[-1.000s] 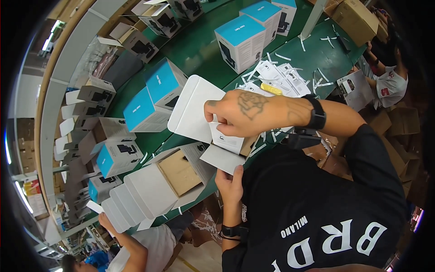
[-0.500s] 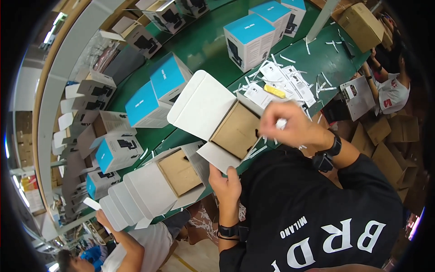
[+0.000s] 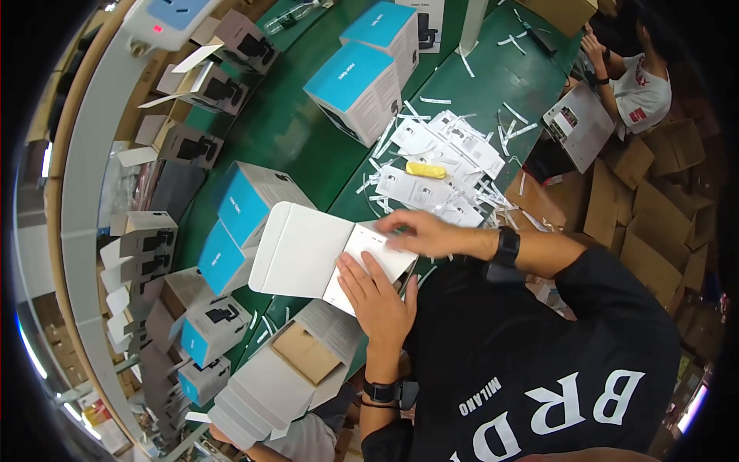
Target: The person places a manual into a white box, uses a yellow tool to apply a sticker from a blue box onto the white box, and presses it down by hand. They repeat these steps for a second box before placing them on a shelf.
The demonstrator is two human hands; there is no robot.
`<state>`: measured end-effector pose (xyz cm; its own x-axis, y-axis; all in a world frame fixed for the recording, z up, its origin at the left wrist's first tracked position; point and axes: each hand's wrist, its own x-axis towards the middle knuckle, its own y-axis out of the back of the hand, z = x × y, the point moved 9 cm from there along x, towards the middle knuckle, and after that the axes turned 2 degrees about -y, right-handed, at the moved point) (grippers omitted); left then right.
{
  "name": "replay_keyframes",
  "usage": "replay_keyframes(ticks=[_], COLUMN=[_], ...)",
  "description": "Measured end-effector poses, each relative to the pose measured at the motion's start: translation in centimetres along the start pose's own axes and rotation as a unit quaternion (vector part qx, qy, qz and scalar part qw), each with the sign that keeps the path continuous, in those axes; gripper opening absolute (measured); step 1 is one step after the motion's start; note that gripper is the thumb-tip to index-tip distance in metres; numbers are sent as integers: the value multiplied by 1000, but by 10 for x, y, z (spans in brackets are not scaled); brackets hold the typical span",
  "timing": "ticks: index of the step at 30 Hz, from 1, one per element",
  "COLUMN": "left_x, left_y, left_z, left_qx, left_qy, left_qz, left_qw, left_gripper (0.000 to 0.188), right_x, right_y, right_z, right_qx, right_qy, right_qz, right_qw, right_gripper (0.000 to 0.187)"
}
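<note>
An open white box (image 3: 300, 250) stands before me, its large lid flap tipped back to the left. White panels (image 3: 368, 245) with small print now lie over its opening; whether they are folded-in flaps or a sheet I cannot tell. My left hand (image 3: 376, 300) rests on them with fingers stretched and slightly spread. At the far edge of the opening my right hand (image 3: 419, 232) touches the panel with bent, slightly blurred fingers, nothing visible in its grasp. The brown inner carton seen earlier is covered.
Another open white box (image 3: 308, 350) with a brown inner carton is at lower left. Blue-topped boxes (image 3: 362, 85) stand on the green table (image 3: 300, 123). Beyond my right hand lie printed sheets (image 3: 439, 154), paper strips and a yellow bundle (image 3: 426, 169). A co-worker (image 3: 643, 88) is at far right.
My right hand has come from beside the box onto its opening. My left hand has moved from the near flap onto the top. White panels now cover the brown carton. The view has shifted.
</note>
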<state>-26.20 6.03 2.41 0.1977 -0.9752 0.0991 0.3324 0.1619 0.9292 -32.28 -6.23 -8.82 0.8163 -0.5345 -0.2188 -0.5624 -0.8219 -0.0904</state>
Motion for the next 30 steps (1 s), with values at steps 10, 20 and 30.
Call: replay_keyframes(ticks=[10,20,30], left_x=[17,12,13], left_y=[-6,-7,-7], left_z=[-3,-16,-16], left_qx=[40,-28,-30], left_qy=[12,-20,-13], left_qz=[-27,-19,0], left_qw=[999,999,999], left_gripper=[87,86,84], right_x=[63,34,16], right_y=[156,76,157], right_z=[71,-64,-18], right_qx=[-528,-341,-153], right_qy=[16,103,-95], right_qz=[151,-66,22], right_qw=[836,932,983], right_gripper=[32,80,112])
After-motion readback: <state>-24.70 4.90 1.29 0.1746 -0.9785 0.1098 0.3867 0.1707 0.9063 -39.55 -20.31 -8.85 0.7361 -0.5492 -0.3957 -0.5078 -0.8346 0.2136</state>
